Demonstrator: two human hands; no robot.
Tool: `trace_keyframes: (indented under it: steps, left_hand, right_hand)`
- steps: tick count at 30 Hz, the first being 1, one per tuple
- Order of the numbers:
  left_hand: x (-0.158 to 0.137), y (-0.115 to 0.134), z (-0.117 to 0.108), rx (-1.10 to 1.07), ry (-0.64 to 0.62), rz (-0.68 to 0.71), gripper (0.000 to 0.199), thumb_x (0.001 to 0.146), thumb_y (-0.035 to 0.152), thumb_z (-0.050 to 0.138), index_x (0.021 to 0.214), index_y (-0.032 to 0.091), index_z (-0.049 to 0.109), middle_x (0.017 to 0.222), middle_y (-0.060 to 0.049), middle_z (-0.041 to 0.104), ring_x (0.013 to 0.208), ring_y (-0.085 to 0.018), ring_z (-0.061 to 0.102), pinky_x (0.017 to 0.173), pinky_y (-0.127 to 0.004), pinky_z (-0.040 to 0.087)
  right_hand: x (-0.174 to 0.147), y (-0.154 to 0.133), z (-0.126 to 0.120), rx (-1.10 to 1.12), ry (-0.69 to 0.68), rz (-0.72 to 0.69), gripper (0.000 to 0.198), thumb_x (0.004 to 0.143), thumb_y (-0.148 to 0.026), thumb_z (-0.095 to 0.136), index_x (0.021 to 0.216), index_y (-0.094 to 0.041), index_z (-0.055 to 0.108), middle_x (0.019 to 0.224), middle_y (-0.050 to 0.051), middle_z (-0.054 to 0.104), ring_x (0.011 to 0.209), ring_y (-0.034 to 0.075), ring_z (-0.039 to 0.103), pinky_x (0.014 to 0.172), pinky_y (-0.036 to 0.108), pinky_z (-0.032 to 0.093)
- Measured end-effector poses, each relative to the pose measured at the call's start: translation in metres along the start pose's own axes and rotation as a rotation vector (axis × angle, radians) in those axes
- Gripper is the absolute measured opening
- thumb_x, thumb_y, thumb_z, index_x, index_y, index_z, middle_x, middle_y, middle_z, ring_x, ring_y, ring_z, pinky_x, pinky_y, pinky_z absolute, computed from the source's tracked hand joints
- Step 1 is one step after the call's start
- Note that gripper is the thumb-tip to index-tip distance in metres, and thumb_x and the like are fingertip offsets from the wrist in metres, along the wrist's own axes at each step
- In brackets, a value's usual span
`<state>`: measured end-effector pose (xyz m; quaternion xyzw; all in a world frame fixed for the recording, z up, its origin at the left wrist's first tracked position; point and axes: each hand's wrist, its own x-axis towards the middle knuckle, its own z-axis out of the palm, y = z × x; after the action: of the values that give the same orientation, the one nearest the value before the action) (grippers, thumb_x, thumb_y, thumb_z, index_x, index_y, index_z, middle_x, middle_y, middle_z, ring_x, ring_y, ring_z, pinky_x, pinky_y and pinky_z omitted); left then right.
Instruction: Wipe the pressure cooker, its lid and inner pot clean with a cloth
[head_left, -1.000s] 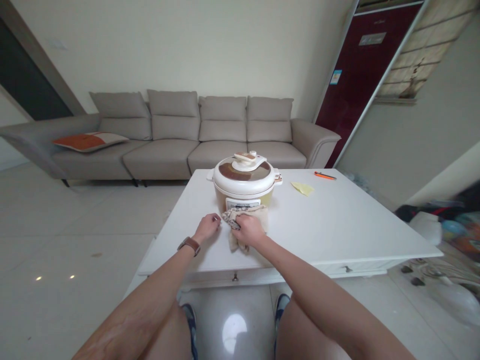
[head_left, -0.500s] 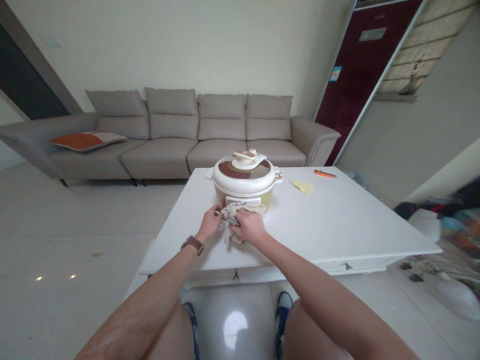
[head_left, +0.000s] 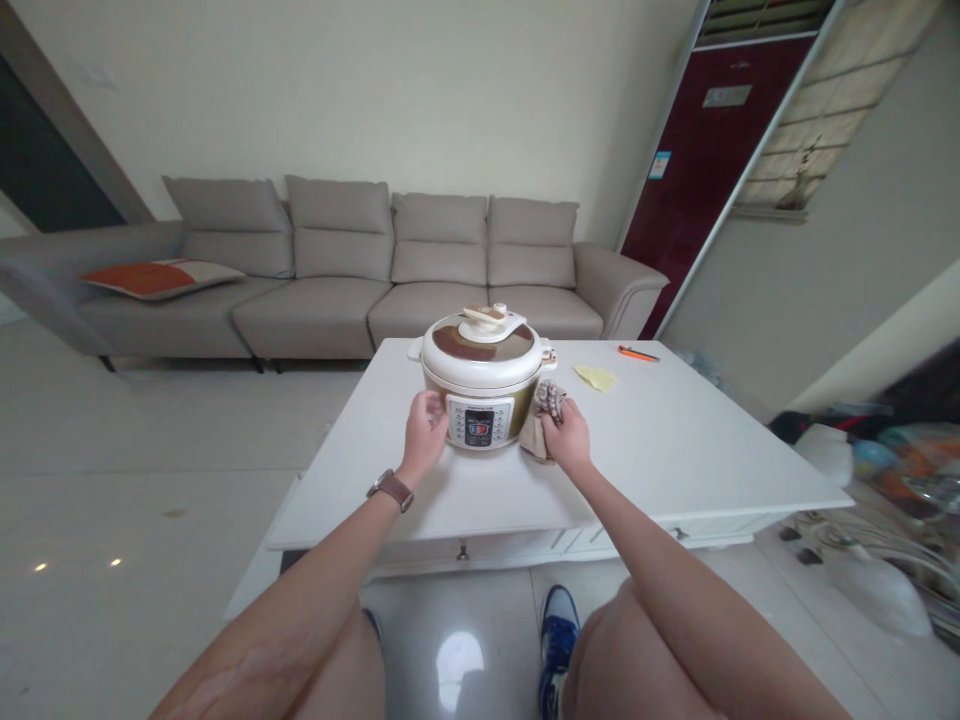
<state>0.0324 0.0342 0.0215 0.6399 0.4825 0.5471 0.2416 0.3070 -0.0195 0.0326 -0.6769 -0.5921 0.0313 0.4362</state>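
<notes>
"Where is the cooker?"

"Mid-frame, upright on the white table, its front facing the camera."

"What does it look like?"

"Round, with gold-toned sides. The lid is on: a broad white rim around a glossy brown top, with a white and brown knob rising from the middle. Short white handles jut out at either side."

"And the front?"

"A pale control panel with a dark display in its centre and small markings down both sides, too small to read."

"The hands?"

"The right hand, just right of centre, has its fingers closed on a bunched beige cloth with a patterned part at the top. The cloth overlaps the cooker's right flank in view; I can't tell how firmly it touches."

"The left hand?"

"Left of the panel, at the cooker's side, fingers bent. How wide its grip is, or whether it holds anything, I can't tell."
</notes>
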Motion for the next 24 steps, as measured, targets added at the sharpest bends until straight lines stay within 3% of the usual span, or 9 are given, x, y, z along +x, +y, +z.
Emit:
trace_keyframes:
  steps: [4, 8, 14, 19, 24]
  left_hand:
    - [-0.006, 0.006, 0.008, -0.005, 0.022, 0.034, 0.033, 0.082, 0.011, 0.059, 0.113, 0.022, 0.051, 0.112, -0.007, 0.056, 0.102, -0.019, 0.058, 0.082, -0.030, 0.052]
    - [-0.009, 0.009, 0.011, -0.002, 0.024, 0.041, 0.036, 0.081, 0.010, 0.060, 0.113, 0.023, 0.050, 0.114, -0.007, 0.054, 0.105, -0.020, 0.056, 0.084, -0.031, 0.053]
    - [-0.013, 0.001, 0.014, -0.022, 0.040, -0.021, 0.040, 0.081, 0.012, 0.063, 0.116, 0.023, 0.048, 0.118, -0.007, 0.053, 0.103, -0.020, 0.059, 0.092, -0.037, 0.053]
    - [-0.018, -0.013, 0.023, -0.043, 0.033, -0.112, 0.054, 0.079, 0.013, 0.066, 0.126, 0.021, 0.042, 0.134, -0.014, 0.046, 0.126, -0.026, 0.054, 0.111, -0.048, 0.045]
    - [-0.020, -0.020, 0.031, -0.073, -0.014, -0.135, 0.067, 0.076, 0.010, 0.067, 0.136, 0.019, 0.038, 0.141, -0.018, 0.042, 0.138, -0.029, 0.046, 0.121, -0.052, 0.037]
  right_hand:
    - [0.005, 0.019, 0.005, 0.130, 0.014, 0.032, 0.026, 0.088, -0.035, 0.049, 0.097, -0.019, 0.066, 0.102, 0.011, 0.069, 0.096, 0.026, 0.064, 0.091, 0.039, 0.050]
    - [0.003, 0.017, 0.013, 0.212, -0.014, 0.021, 0.033, 0.088, -0.039, 0.050, 0.105, -0.018, 0.069, 0.105, 0.010, 0.074, 0.098, 0.026, 0.067, 0.092, 0.038, 0.052]
    - [0.006, 0.014, 0.023, 0.480, 0.066, 0.243, 0.043, 0.083, -0.045, 0.056, 0.113, -0.018, 0.070, 0.115, 0.010, 0.077, 0.107, 0.028, 0.069, 0.099, 0.042, 0.052]
    - [0.015, 0.018, 0.026, 0.496, 0.146, 0.316, 0.049, 0.087, -0.047, 0.046, 0.119, -0.016, 0.064, 0.121, 0.014, 0.075, 0.111, 0.029, 0.069, 0.099, 0.044, 0.052]
    - [0.013, 0.008, 0.035, 0.514, 0.092, 0.256, 0.043, 0.080, -0.046, 0.060, 0.112, -0.019, 0.067, 0.117, 0.010, 0.076, 0.111, 0.028, 0.068, 0.103, 0.042, 0.050]
